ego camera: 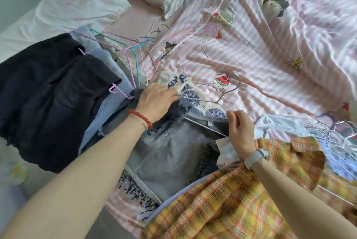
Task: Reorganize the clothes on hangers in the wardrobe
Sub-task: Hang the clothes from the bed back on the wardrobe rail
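Observation:
A pile of clothes on wire hangers lies across a bed. My left hand (156, 99) rests on a cream garment with a blue pattern (185, 88), fingers curled over its edge. My right hand (239, 130) pinches the thin wire of a white hanger (212, 103) lying on that garment. Below both hands lies a grey frayed denim piece (170, 151). An orange and yellow plaid shirt (231, 200) covers the near right. Black garments (48, 93) on a pink hanger lie at the left, over light blue denim (116, 99).
Loose pink, teal and white hangers (133, 51) lie behind the pile. A pink striped quilt with cartoon prints (260, 55) covers the bed's right side. Two pillows (81, 6) sit at the far left. More white hangers and pale clothes (332, 134) lie at the right edge.

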Available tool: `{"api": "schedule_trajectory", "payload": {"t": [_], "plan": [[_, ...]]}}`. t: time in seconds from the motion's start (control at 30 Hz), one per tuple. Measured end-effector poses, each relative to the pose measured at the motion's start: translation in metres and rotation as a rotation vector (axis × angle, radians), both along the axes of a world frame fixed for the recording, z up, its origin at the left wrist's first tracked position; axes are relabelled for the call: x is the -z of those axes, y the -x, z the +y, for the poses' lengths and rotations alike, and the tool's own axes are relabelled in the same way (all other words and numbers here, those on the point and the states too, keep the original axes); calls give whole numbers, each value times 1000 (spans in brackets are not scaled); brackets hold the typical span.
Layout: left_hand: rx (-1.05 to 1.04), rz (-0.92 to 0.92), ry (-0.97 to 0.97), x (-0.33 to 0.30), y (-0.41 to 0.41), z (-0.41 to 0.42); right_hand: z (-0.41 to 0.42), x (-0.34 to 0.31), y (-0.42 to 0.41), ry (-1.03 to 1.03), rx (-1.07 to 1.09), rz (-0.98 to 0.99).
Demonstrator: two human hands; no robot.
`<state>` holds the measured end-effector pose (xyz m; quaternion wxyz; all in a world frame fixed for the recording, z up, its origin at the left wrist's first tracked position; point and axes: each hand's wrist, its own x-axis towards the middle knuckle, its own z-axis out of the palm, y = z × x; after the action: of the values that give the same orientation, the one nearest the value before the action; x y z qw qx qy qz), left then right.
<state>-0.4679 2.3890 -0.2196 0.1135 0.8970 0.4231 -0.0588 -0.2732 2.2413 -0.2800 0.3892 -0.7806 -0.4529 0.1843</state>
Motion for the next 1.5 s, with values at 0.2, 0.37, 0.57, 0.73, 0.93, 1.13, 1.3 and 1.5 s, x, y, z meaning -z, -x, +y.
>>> {"api": "schedule_trajectory", "payload": {"t": [0.2,0.37,0.57,0.73,0.93,1.13,1.3,1.5], "plan": [[-112,-74,-98,-17,19,-84,-6,4,7,117,-17,-76],[-382,-77,20,-25,98,-131,0,-17,62,97,-243,-106],[-616,-205,-240,-75,192,-170,13,-79,157,-111,-465,-74],[-881,-252,-413,-122,260,-227,16,-135,220,-307,-714,-243],[-1059,-234,-564,-152,308,-322,-23,-134,261,17,-931,-293],[-1249,-304,-584,-152,325,-437,-81,-159,298,-91,-1170,-426],[-1385,-380,-558,-141,338,-538,-148,-185,312,-163,-1458,-514],[-1570,-382,-676,-137,373,-636,-235,-200,357,-265,-1697,-567]]}}
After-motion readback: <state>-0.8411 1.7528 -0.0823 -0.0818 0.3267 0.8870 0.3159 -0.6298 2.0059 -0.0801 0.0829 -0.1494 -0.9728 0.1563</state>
